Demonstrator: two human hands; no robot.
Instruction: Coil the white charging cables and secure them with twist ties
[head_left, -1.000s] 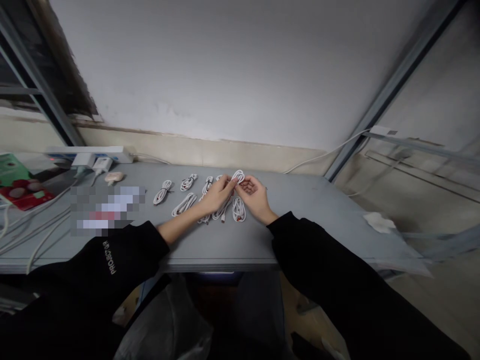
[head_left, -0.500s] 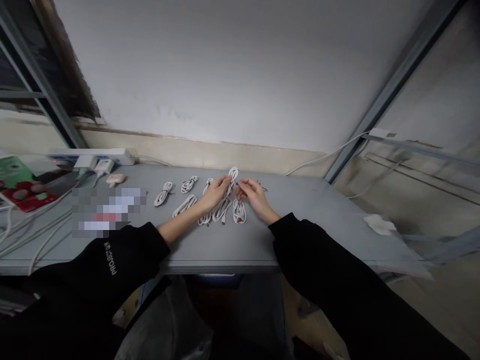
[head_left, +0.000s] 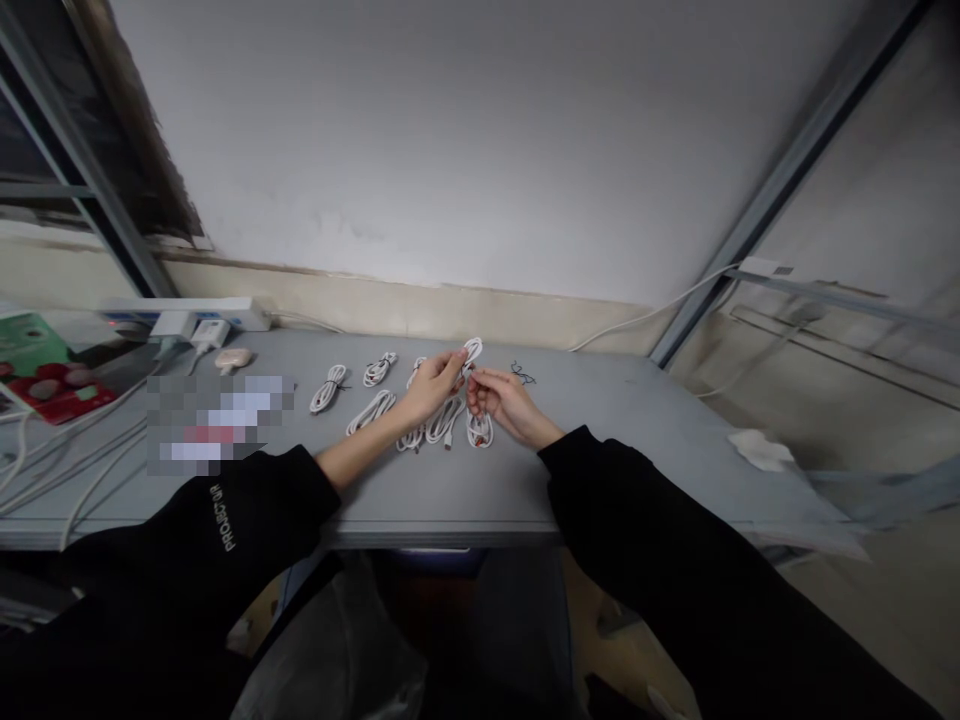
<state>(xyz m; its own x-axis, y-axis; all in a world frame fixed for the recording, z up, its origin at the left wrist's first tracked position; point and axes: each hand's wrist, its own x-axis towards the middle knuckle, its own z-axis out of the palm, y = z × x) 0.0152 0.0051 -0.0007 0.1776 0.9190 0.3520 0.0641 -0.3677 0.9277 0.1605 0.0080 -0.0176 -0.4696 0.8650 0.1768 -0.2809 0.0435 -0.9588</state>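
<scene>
Since a second ago, the fingers of my right hand [head_left: 508, 402] have sunk slightly, baring the thin black ties [head_left: 523, 374] just beyond them and covering the top of a loose coil [head_left: 481, 432] below. With my left hand [head_left: 433, 388] I have the coiled white cable [head_left: 473, 350] pinched, thumb and fingers closed on it, its upper loop sticking out past the tips; it sits above the middle of the tabletop [head_left: 442, 492], near the wall side. My right fingers are curled, tips drawn close together right beside that cable; something thin and dark shows there, but I cannot tell whether they grip it. More white cables lie to the left and beneath my hands: a tied bundle [head_left: 328, 388] farthest left, another tied bundle [head_left: 380, 369] nearer the wall, and an open coil [head_left: 370, 412] between them and my left wrist.
</scene>
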